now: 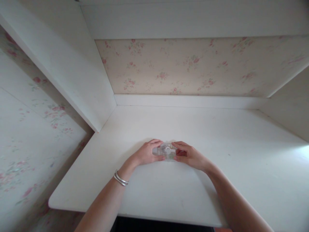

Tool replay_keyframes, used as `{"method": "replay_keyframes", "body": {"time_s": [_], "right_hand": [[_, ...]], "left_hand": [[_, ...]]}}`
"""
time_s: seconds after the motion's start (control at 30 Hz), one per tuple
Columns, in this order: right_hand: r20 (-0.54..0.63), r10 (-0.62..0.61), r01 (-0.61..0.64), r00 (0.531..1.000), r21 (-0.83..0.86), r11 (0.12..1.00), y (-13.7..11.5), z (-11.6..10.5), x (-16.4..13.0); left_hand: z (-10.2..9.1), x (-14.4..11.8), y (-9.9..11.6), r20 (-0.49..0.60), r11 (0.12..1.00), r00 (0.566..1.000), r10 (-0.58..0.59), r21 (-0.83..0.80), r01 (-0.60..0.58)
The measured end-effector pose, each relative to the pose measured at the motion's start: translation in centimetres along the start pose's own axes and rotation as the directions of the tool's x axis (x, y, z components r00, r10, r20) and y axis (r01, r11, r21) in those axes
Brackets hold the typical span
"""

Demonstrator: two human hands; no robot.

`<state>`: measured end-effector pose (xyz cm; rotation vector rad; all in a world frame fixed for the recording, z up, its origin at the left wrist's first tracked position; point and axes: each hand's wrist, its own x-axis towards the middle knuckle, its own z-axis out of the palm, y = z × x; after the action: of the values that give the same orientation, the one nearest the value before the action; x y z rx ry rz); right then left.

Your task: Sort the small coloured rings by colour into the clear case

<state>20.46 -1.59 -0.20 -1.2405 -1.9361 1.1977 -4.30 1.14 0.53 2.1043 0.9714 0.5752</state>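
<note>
A small clear plastic case point(168, 150) lies at the middle of the white desk, with a white piece and some small coloured bits showing through it. My left hand point(150, 152) grips its left end, thumb on the near edge and fingers on the far edge. On the opposite end, my right hand point(185, 153) holds the case the same way, with its other fingers curled beneath the palm. What exactly is inside the case is too small to make out. Two silver bangles point(120, 178) circle my left wrist.
The white desk top point(217, 129) spreads around both hands, its rounded front corner at the lower left. An upright white side panel point(72, 64) rises at the left, and floral wallpaper point(178, 67) covers the back. A second panel point(292, 103) closes the right side.
</note>
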Motion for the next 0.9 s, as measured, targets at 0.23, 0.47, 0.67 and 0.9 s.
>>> {"method": "replay_keyframes", "body": {"time_s": [0.23,0.47,0.67,0.9], "right_hand": [[0.001,0.000,0.000,1.000,0.060,0.998,0.11,-0.13,-0.07],[-0.020,0.042,-0.042,0.999,-0.021,0.999,0.62,0.18,-0.05],[-0.034,0.069,-0.071,0.997,-0.066,0.995,0.50,0.19,-0.02],[-0.037,0.121,-0.124,0.992,-0.117,0.985,-0.27,0.20,-0.04]], "left_hand": [[0.13,-0.01,-0.09,-0.006,0.999,1.000,0.001,0.055,-0.001],[0.35,-0.05,0.30,-0.017,0.991,1.000,-0.007,0.135,0.009],[0.43,-0.04,0.26,-0.009,0.987,1.000,-0.012,0.160,0.013],[0.84,0.01,0.12,-0.020,0.984,1.000,-0.022,0.176,0.025]]}}
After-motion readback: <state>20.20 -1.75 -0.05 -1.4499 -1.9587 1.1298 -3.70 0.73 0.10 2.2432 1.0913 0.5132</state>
